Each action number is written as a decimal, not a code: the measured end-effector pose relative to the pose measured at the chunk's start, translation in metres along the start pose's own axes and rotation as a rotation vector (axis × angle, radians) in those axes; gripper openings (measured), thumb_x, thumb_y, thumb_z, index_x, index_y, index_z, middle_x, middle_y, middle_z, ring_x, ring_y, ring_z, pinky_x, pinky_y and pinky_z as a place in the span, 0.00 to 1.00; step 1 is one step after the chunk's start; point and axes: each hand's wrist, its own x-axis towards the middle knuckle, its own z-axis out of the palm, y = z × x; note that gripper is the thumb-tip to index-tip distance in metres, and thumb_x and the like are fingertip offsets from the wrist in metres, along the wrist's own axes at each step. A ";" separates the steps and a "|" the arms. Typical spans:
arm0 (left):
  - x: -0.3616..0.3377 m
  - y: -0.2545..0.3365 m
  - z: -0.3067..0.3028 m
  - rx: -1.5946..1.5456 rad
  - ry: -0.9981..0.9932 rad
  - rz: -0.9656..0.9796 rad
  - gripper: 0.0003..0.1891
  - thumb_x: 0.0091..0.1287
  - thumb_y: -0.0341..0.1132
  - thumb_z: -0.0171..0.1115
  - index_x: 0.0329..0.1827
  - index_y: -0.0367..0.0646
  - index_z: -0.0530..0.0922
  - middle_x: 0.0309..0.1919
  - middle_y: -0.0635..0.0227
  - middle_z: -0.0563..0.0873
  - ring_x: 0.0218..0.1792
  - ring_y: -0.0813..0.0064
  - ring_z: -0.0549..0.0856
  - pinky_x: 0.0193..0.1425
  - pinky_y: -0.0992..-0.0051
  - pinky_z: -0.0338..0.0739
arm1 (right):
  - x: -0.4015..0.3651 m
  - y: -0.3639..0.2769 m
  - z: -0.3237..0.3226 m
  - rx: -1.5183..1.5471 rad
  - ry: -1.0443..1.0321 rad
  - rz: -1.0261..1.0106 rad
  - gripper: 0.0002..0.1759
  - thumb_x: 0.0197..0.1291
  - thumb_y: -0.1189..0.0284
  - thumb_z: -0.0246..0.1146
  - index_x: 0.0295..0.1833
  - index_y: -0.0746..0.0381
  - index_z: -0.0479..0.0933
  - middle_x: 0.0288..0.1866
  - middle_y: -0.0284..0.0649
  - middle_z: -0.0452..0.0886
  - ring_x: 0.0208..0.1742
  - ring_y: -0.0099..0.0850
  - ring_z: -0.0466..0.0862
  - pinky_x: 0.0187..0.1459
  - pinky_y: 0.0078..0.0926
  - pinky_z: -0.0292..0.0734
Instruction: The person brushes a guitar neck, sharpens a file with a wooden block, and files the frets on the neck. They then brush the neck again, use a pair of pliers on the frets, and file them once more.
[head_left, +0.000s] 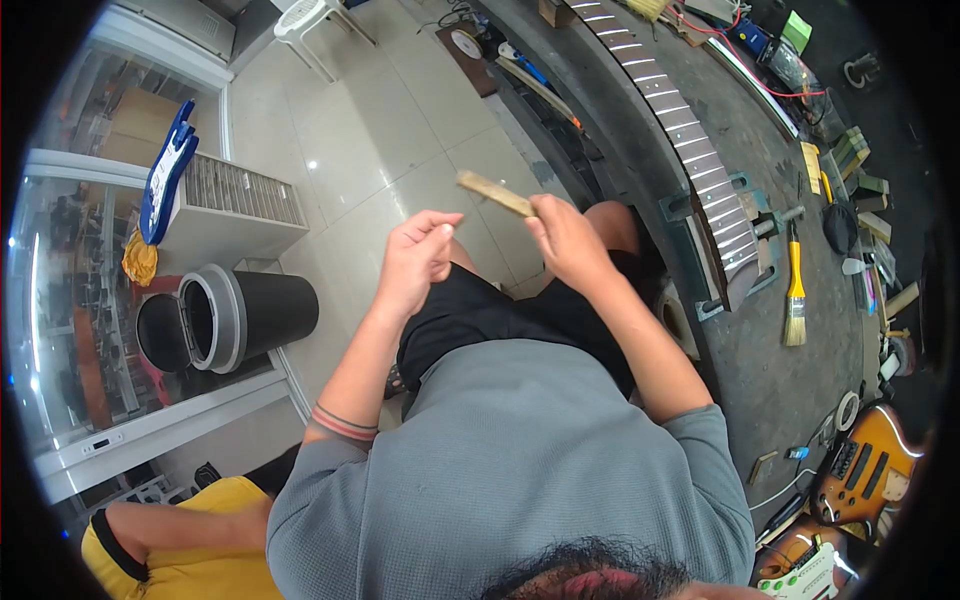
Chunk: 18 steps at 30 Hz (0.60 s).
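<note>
The right hand [572, 238] held one end of a wooden strip [495, 192], its grip pinching the piece between thumb and fingers, while the far end jutted free towards the left, above the tiled floor [375, 180]. The left hand [418, 262] hung just beside it, apart from the strip, fingers curled and the thumb close to the index finger; whether that grip pinched anything small, I could not tell. Handling so slim a piece well probably called for a firm but unforced pinch near the end, the wrist loose, the strip level, and the free hand near enough to steady the loose tip without covering its face. Keeping the strip well apart from the frets seemed wise too, since a knock could mark them. The strip looked dry and matt, straight-sided, tan with darker patches. By contrast, the fretted guitar neck [668, 103] was long and dark, crossed by bright, shiny bars, with its near end at a teal metal vise [768, 224] on the dull grey bench [740, 370]. A flat paintbrush [795, 290] lay nearby, smooth yellow handle above pale, soft-looking bristles.
</note>
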 end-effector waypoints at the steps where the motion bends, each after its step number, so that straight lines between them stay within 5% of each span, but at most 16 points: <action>1: 0.000 -0.003 0.004 0.012 -0.023 -0.018 0.11 0.90 0.30 0.60 0.65 0.34 0.87 0.23 0.82 0.66 0.21 0.88 0.60 0.25 0.78 0.55 | 0.002 -0.003 0.000 -0.010 -0.004 0.000 0.13 0.87 0.67 0.63 0.63 0.66 0.77 0.54 0.56 0.87 0.58 0.61 0.87 0.58 0.57 0.82; 8: -0.004 0.018 -0.021 -0.050 0.020 0.086 0.12 0.91 0.30 0.60 0.65 0.34 0.87 0.23 0.82 0.66 0.20 0.88 0.60 0.24 0.77 0.54 | -0.014 0.036 -0.013 0.013 -0.007 0.204 0.13 0.87 0.68 0.62 0.64 0.67 0.77 0.56 0.59 0.87 0.60 0.61 0.87 0.60 0.54 0.82; 14: 0.000 -0.001 0.000 -0.051 -0.019 0.012 0.11 0.91 0.30 0.60 0.65 0.34 0.87 0.23 0.82 0.67 0.21 0.88 0.60 0.25 0.78 0.55 | 0.002 -0.002 -0.001 0.016 -0.013 0.019 0.14 0.87 0.67 0.62 0.65 0.66 0.77 0.55 0.57 0.87 0.60 0.60 0.87 0.59 0.57 0.81; 18: 0.000 0.012 -0.007 -0.047 -0.022 0.053 0.11 0.91 0.30 0.60 0.65 0.35 0.87 0.23 0.82 0.67 0.21 0.88 0.60 0.25 0.77 0.55 | 0.002 0.002 -0.009 0.023 -0.037 0.094 0.14 0.88 0.66 0.61 0.64 0.66 0.76 0.55 0.56 0.87 0.60 0.61 0.87 0.59 0.58 0.81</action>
